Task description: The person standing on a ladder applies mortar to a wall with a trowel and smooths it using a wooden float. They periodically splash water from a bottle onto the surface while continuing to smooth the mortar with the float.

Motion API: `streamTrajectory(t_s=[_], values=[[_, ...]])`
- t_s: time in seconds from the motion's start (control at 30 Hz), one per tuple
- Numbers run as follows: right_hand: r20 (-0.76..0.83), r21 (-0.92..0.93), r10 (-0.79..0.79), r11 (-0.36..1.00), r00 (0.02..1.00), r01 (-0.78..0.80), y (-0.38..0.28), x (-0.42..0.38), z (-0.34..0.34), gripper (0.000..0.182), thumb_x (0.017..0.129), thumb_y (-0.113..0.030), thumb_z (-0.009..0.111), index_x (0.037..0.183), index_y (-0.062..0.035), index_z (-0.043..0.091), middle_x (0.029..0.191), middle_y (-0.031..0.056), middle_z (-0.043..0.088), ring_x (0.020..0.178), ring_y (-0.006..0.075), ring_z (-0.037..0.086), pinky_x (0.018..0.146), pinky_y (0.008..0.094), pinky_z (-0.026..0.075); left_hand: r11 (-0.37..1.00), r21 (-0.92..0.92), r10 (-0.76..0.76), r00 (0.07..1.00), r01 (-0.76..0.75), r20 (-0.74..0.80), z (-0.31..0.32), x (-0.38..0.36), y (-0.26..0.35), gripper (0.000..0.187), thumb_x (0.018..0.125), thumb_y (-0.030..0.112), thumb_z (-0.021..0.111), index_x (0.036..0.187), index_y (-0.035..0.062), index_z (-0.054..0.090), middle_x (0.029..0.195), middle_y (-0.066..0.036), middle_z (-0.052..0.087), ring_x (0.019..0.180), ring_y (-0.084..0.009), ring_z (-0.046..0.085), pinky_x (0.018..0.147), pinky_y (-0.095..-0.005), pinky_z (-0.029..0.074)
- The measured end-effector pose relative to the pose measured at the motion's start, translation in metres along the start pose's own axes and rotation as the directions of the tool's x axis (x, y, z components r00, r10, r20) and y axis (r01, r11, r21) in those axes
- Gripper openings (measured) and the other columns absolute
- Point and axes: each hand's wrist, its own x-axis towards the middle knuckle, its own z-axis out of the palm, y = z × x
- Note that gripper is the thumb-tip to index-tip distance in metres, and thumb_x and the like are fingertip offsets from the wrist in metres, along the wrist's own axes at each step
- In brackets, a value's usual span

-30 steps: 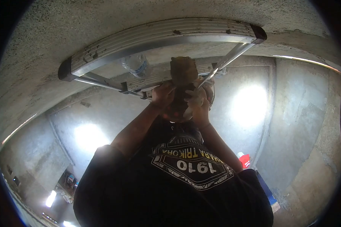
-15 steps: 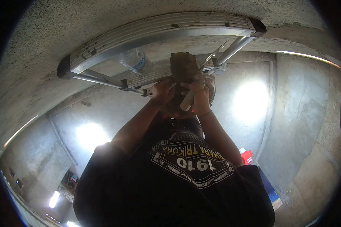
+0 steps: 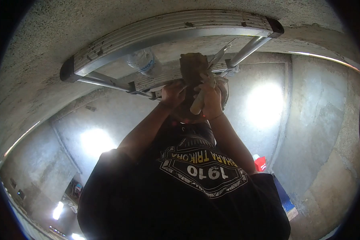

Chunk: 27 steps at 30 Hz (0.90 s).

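A: Where is your trowel-like tool (image 3: 197,106)?
B: It's in front of your chest, with the pale handle low and the thin blade slanting up past the rough brown piece (image 3: 193,66).
A: And your grip?
B: Your right hand (image 3: 213,97) is closed around the handle, with no gap to see. Your left hand (image 3: 173,94) is curled at the brown piece's lower edge; I can't tell whether it has hold of anything.
A: What lies around them?
B: Beyond your hands is the metal ladder (image 3: 174,34), with a clear bottle (image 3: 142,63) showing under its upper step. Nearer you is your black printed shirt (image 3: 188,208); farther off to your right, something red (image 3: 260,164).
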Motion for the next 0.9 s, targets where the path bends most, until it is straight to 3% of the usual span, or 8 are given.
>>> streamTrajectory(t_s=[0.2, 0.37, 0.5, 0.57, 0.63, 0.67, 0.8, 0.9], values=[[0.057, 0.067, 0.059, 0.996, 0.997, -0.063, 0.0, 0.008, 0.002, 0.045, 0.085, -0.01, 0.057, 0.129, -0.0047, 0.058, 0.087, 0.0045, 0.059, 0.072, 0.0165, 0.061, 0.058, 0.0315, 0.054, 0.997, 0.041, -0.065, 0.996, 0.062, 0.068, -0.002, 0.0, 0.002, 0.023, 0.071, 0.006, 0.07, 0.094, 0.012, 0.071, 0.09, -0.006, 0.065, 0.075, -0.0307, 0.066, 0.063, -0.0398, 0.055], [0.098, 0.051, 0.049, 0.997, 0.994, -0.055, 0.001, 0.007, -0.004, 0.044, 0.086, -0.01, 0.056, 0.129, -0.005, 0.058, 0.084, 0.0042, 0.059, 0.071, 0.016, 0.06, 0.057, 0.0307, 0.053, 1.0, 0.003, 0.01, 0.999, -0.01, -0.034, 0.001, 0.004, 0.002, 0.018, 0.071, 0.008, 0.071, 0.089, 0.0109, 0.071, 0.088, -0.007, 0.066, 0.073, -0.0307, 0.066, 0.061, -0.0399, 0.054], [0.086, 0.082, 0.064, 0.994, 0.994, -0.071, -0.004, -0.029, -0.02, 0.043, 0.085, -0.008, 0.056, 0.128, -0.0039, 0.057, 0.083, 0.0047, 0.059, 0.067, 0.015, 0.059, 0.056, 0.0282, 0.051, 1.0, 0.002, -0.006, 1.0, 0.006, 0.003, 0.002, -0.002, -0.005, 0.017, 0.072, 0.007, 0.071, 0.089, 0.011, 0.072, 0.087, -0.007, 0.067, 0.072, -0.0295, 0.066, 0.06, -0.0391, 0.054], [0.06, 0.07, 0.061, 0.995, 0.996, -0.065, -0.014, -0.055, -0.033, 0.043, 0.085, -0.008, 0.056, 0.128, -0.0032, 0.057, 0.081, 0.005, 0.059, 0.065, 0.0147, 0.058, 0.055, 0.0273, 0.05, 0.997, 0.082, 0.014, 0.999, -0.01, -0.044, 0.003, 0.003, 0.0, 0.02, 0.073, 0.006, 0.072, 0.091, 0.0128, 0.074, 0.085, -0.006, 0.068, 0.073, -0.0284, 0.067, 0.065, -0.0391, 0.055], [0.062, -0.175, 0.025, 0.984, 0.998, -0.014, -0.025, -0.079, -0.05, 0.041, 0.084, -0.007, 0.055, 0.125, -0.002, 0.058, 0.076, 0.0065, 0.059, 0.06, 0.0141, 0.057, 0.055, 0.0261, 0.048, 0.995, 0.075, 0.074, 0.994, -0.068, -0.079, 0.006, 0.009, -0.005, 0.022, 0.073, 0.006, 0.072, 0.093, 0.014, 0.075, 0.083, -0.005, 0.068, 0.075, -0.0275, 0.067, 0.069, -0.0398, 0.054], [0.049, -0.184, 0.028, 0.983, 0.998, -0.019, -0.023, -0.089, -0.059, 0.041, 0.084, -0.007, 0.055, 0.125, -0.002, 0.058, 0.076, 0.0065, 0.059, 0.06, 0.0141, 0.057, 0.055, 0.0261, 0.048, 0.988, 0.084, 0.135, 0.985, -0.126, -0.112, 0.007, 0.009, -0.007, 0.024, 0.073, 0.005, 0.073, 0.094, 0.0152, 0.076, 0.08, -0.005, 0.069, 0.077, -0.0266, 0.068, 0.073, -0.0404, 0.054], [0.129, -0.249, -0.07, 0.963, 0.989, 0.1, -0.021, -0.111, -0.081, 0.04, 0.082, -0.005, 0.051, 0.121, 0.0002, 0.059, 0.068, 0.0076, 0.06, 0.058, 0.0127, 0.057, 0.054, 0.0254, 0.047, 0.99, 0.1, 0.109, 0.991, -0.102, -0.076, 0.006, 0.01, -0.005, 0.025, 0.072, 0.005, 0.074, 0.095, 0.0162, 0.076, 0.077, -0.003, 0.068, 0.08, -0.0258, 0.068, 0.079, -0.0417, 0.053], [-0.024, -0.263, -0.299, 0.923, 0.954, 0.282, -0.028, -0.112, -0.09, 0.037, 0.083, -0.006, 0.051, 0.118, 0.0019, 0.058, 0.064, 0.0073, 0.058, 0.056, 0.0126, 0.056, 0.053, 0.0247, 0.045, 0.988, 0.119, 0.112, 0.988, -0.099, -0.109, 0.006, 0.009, -0.003, 0.024, 0.072, 0.005, 0.075, 0.094, 0.0161, 0.076, 0.076, -0.003, 0.068, 0.078, -0.0248, 0.068, 0.08, -0.0416, 0.052]])
